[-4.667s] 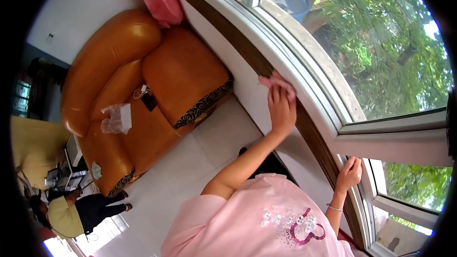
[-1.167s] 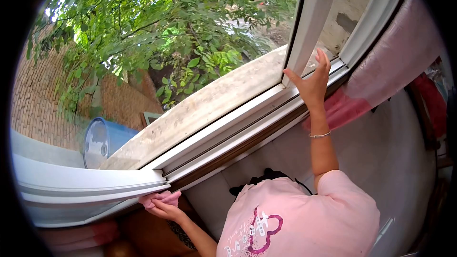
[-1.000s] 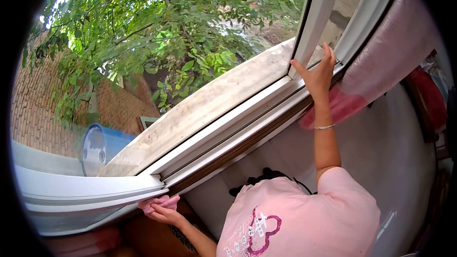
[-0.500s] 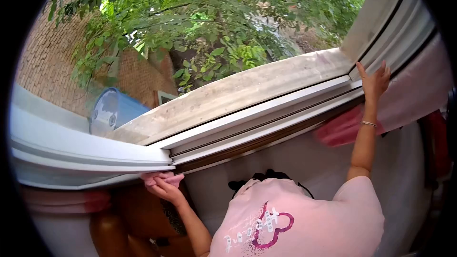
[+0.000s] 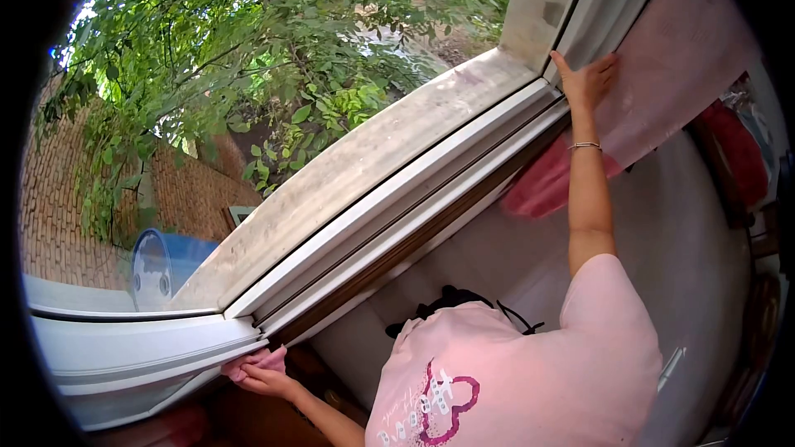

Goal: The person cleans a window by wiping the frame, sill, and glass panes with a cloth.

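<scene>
A crumpled pink cloth (image 5: 258,362) is in my left hand (image 5: 269,382), its fingers closed around it. That hand is at the lower edge of the white window sash (image 5: 149,353), near the left end of the track. My right hand (image 5: 588,84), with a bracelet on its wrist, rests against the white upright window frame (image 5: 600,21) at the far corner. Its thumb is stretched away from the fingers, and nothing shows in its grasp. Between the hands runs the white sliding-window track (image 5: 414,199).
Outside the track lies a stained sill (image 5: 364,165). Beyond it are leafy branches (image 5: 315,50), a brick surface (image 5: 66,199) and a blue barrel (image 5: 186,261). A pink curtain (image 5: 671,74) hangs at the right, beside red fabric (image 5: 733,153).
The view has turned, so the window track slants more steeply and both hands appear further left. My left hand still holds the cloth by the sash; my right hand stays on the frame.
</scene>
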Demonstrator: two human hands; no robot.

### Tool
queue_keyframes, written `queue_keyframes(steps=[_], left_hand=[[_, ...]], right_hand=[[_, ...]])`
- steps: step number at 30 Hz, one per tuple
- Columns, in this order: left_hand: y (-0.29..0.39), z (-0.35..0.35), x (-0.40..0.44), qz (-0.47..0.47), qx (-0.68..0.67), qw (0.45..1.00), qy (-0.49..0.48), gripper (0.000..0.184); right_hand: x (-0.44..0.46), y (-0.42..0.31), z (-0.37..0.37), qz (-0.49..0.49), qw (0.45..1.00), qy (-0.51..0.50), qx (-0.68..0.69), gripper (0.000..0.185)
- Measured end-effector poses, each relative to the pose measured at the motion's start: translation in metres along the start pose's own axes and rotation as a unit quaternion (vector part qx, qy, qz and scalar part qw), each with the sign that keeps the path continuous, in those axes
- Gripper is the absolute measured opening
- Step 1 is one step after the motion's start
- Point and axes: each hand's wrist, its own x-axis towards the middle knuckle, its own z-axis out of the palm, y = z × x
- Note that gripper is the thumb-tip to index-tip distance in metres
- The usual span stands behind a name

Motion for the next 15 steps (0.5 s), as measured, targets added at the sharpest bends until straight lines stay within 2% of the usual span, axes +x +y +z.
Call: queue_keyframes(steps=[1, 4, 11, 13, 14, 15], left_hand=[[0.002, -0.001, 0.000, 0.014, 0.029, 0.999, -0.003, 0.035], [-0.004, -0.003, 0.002, 0.022, 0.001, 1.000, -0.018, 0.036], [0.006, -0.004, 0.003, 0.019, 0.005, 1.000, 0.003, 0.035], [-0.002, -0.003, 0.004, -0.065, -0.145, 0.986, -0.047, 0.032], [-0.024, -0.006, 0.009, 0.061, 0.014, 0.995, -0.084, 0.029], [-0.030, -0.006, 0.013, 0.105, -0.085, 0.987, -0.089, 0.027]], right_hand=[[0.000, 0.001, 0.000, 0.000, 1.000, -0.002, 0.000, 0.137], [0.004, 0.001, -0.002, 0.025, 1.000, -0.008, 0.013, 0.134], [0.006, 0.003, 0.009, -0.010, 0.998, 0.065, 0.009, 0.124], [0.012, 0.028, 0.015, -0.023, 0.992, 0.113, -0.053, 0.123], [0.011, 0.036, 0.027, -0.026, 0.988, 0.126, -0.090, 0.124], [0.015, 0.042, 0.034, -0.007, 0.981, 0.132, -0.141, 0.126]])
